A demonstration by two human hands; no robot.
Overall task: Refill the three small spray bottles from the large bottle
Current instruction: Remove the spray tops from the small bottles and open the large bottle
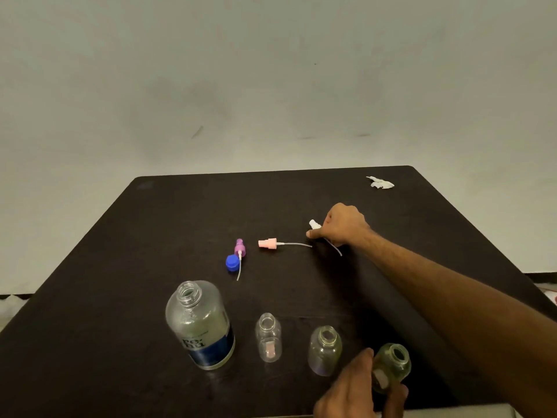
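A dark worktop filled the lower half of the view, with a pale wall behind it. The large bottle stood uncapped at about 7 o'clock from the worktop's middle, clear glass with a blue label low on its side.

To its 3 o'clock, three small open bottles stood in a row along the near edge. The first, a narrow clear bottle, stood alone. The second, a rounder bottle, stood just beside it. The third, a yellowish bottle, was gripped by the left hand, thumb on its near side and fingers curled round it.

The right hand reached across to about 1 o'clock, its fingers closed round a white spray top, whose thin tube trailed out below the hand.

Near the middle lay a pink spray top on its side, its tube pointing toward 3 o'clock. At its 9 o'clock lay a purple spray top, with a blue cap touching it on the near side.

A crumpled white tissue sat at the far right corner, well apart from everything else.
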